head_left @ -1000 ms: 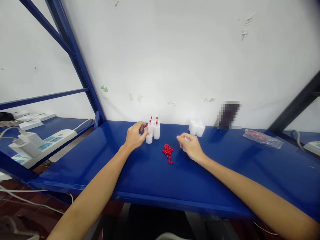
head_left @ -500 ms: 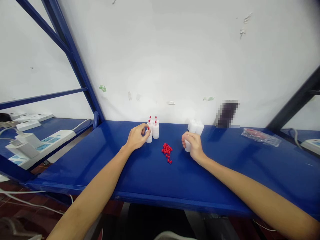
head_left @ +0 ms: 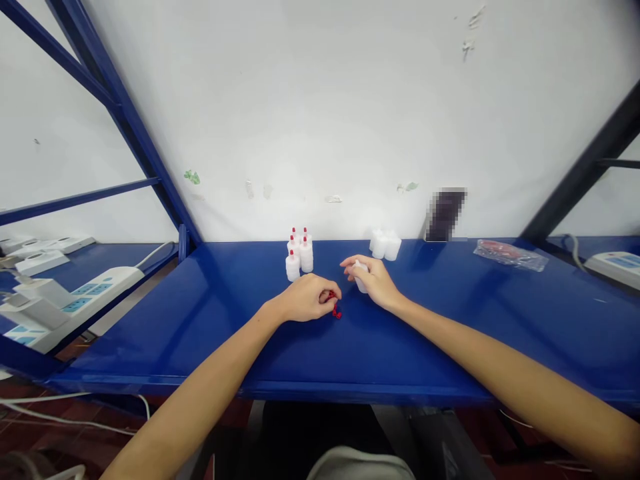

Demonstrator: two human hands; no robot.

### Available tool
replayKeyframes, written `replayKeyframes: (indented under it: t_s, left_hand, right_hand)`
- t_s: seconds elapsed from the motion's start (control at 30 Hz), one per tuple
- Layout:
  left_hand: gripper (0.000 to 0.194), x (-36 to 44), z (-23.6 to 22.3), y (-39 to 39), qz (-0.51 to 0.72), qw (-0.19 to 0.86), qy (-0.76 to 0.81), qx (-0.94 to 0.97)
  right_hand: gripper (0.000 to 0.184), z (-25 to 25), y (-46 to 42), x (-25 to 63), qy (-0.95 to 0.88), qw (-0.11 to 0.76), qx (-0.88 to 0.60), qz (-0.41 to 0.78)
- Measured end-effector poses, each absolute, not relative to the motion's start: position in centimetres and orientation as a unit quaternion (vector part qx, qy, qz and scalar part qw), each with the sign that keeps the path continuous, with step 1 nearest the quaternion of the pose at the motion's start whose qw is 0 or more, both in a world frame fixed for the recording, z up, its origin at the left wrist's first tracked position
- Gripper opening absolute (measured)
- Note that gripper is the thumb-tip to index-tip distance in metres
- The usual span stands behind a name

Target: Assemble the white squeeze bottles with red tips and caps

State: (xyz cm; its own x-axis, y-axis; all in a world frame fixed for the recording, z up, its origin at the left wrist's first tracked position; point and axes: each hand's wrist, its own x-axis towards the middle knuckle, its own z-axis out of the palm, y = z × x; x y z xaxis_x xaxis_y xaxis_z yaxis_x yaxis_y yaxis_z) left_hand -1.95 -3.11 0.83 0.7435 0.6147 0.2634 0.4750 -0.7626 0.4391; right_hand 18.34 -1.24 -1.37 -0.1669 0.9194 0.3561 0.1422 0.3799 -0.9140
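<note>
My left hand (head_left: 310, 297) is over the small pile of red caps (head_left: 337, 313), its thumb and fingers curled in and closing around a cap. The hand covers much of the pile. In my right hand (head_left: 374, 280) is a small white plastic bottle (head_left: 361, 277), held tilted between thumb and fingers, just right of the caps. Behind my left hand stands a tight group of white bottles with red tips (head_left: 307, 255), all upright. The nearest of them is a white bottle (head_left: 293, 268) at the group's front left.
Several white bottles without red tips (head_left: 393, 248) stand near the wall. Further right are a pixelated dark object (head_left: 446, 213) leaning on the wall and a clear plastic bag (head_left: 510, 255) with something red inside. A power strip (head_left: 100, 288) lies left, past the blue frame (head_left: 145, 150).
My left hand has left the front red-tipped bottle and moved right and nearer, onto the caps. My right hand has brought its bottle left, tilting it, and its fingers have loosened. The view has shifted slightly.
</note>
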Motion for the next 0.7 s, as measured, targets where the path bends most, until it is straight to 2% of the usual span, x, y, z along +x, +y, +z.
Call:
replayKeyframes:
  t_s: [0.3, 0.47, 0.57, 0.7]
  left_hand:
    - [0.019, -3.0, 1.4, -2.8, 0.168, 0.176, 0.273, 0.931]
    - [0.018, -2.7, 1.3, -3.0, 0.174, 0.154, 0.253, 0.939]
    - [0.015, -2.4, 1.4, -3.2, 0.207, 0.148, 0.260, 0.932]
    - [0.014, -2.3, 1.4, -3.3, 0.337, 0.124, 0.297, 0.885]
  right_hand:
    - [0.021, -1.1, -1.3, 18.6, -0.716, 0.422, -0.362, 0.422]
    - [0.019, -1.1, -0.9, 18.8, -0.731, 0.426, -0.372, 0.382]
    - [0.021, -0.8, -1.1, 18.7, -0.738, 0.394, -0.375, 0.400]
    - [0.021, -0.6, -1.5, 18.5, -0.727, 0.386, -0.352, 0.446]
